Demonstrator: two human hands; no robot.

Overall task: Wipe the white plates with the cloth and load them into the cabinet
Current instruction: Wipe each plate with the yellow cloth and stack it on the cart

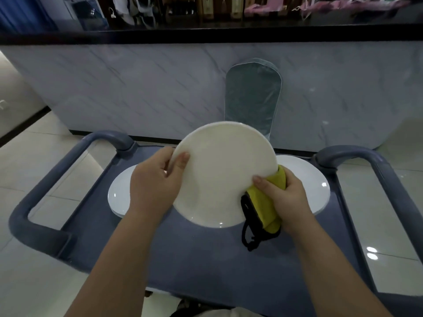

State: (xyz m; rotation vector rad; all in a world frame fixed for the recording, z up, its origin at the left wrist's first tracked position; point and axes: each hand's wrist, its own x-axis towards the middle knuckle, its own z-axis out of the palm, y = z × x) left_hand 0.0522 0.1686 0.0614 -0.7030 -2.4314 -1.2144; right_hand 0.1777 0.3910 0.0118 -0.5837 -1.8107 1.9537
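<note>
White plate [219, 179]; yellow cloth [263, 207], perhaps black-trimmed

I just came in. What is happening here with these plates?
A person is wiping a white plate. The left hand holds it by its left rim, tilted up above a blue cart. The right hand grips a yellow cloth and presses it against the plate's lower right edge. Other white plates lie flat on the cart, on both sides.

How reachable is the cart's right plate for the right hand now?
Probably yes: the right plate lies bare close by the right hand, though that hand grips the cloth.
</note>
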